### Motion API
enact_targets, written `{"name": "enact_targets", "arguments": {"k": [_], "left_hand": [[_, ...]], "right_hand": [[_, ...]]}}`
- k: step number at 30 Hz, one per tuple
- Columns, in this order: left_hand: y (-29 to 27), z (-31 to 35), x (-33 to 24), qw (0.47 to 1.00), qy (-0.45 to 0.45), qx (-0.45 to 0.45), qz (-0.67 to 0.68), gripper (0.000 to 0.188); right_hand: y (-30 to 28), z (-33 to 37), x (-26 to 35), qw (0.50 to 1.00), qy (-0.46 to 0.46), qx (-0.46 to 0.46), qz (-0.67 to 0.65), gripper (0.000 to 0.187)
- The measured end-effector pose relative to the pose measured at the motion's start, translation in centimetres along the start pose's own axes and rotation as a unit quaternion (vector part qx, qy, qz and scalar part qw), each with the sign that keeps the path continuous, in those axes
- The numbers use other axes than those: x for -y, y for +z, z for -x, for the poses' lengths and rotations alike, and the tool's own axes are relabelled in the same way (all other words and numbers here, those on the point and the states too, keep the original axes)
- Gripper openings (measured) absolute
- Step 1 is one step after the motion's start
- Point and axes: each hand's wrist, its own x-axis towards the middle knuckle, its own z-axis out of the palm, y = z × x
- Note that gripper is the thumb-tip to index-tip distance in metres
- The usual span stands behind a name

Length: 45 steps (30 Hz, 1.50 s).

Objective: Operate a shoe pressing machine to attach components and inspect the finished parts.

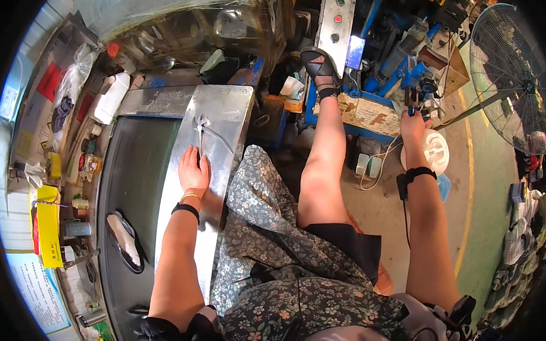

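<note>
My left hand (194,172) rests on the bright metal tabletop (221,102), palm down. Between its thumb and fingers lies the handle of an adjustable wrench (200,126), whose head points away from me. Out to the right, my right hand (412,126) is closed at the near side of a blue machine (396,64). A small dark and blue part shows at its fingertips, too small to name. The hand itself hides the rest of that part. My foot in a black sandal (320,65) is stretched forward, beside a control panel with buttons (339,21).
A shoe sole (125,241) lies on the dark belt (136,176) at left. Shelves with a yellow box (47,226) line the left wall. A large fan (512,78) stands at right, near a white bucket (435,151). Stacked pieces (520,251) sit at the lower right.
</note>
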Motion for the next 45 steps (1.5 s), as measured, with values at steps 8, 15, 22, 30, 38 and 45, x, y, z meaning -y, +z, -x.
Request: {"name": "enact_targets", "arguments": {"k": [8, 15, 22, 30, 38, 45], "left_hand": [[0.4, 0.2, 0.6, 1.0, 0.001, -0.003, 0.004, 0.044], [0.1, 1.0, 0.3, 0.995, -0.053, 0.038, 0.077, 0.048], [-11.0, 10.6, 11.0, 0.96, -0.114, -0.117, -0.227, 0.068], [-20.7, 20.4, 24.1, 0.787, -0.615, 0.04, 0.026, 0.075], [-21.7, 17.6, 13.3, 0.605, -0.485, -0.038, 0.63, 0.037], [-17.3, 15.9, -9.1, 0.831, -0.325, 0.115, 0.436, 0.056]], "right_hand": [[1.2, -0.9, -1.5, 1.0, 0.01, -0.001, 0.004, 0.042], [5.2, -5.5, -7.9, 0.97, -0.155, -0.091, 0.165, 0.051], [5.0, -5.9, -5.1, 0.996, -0.022, -0.016, 0.081, 0.052], [2.5, -4.9, -5.3, 0.989, -0.076, -0.011, 0.128, 0.057], [-0.5, 14.4, 1.6, 0.932, -0.276, 0.223, -0.077, 0.039], [-1.4, 29.8, 17.4, 0.676, -0.231, 0.46, -0.528, 0.057]]}}
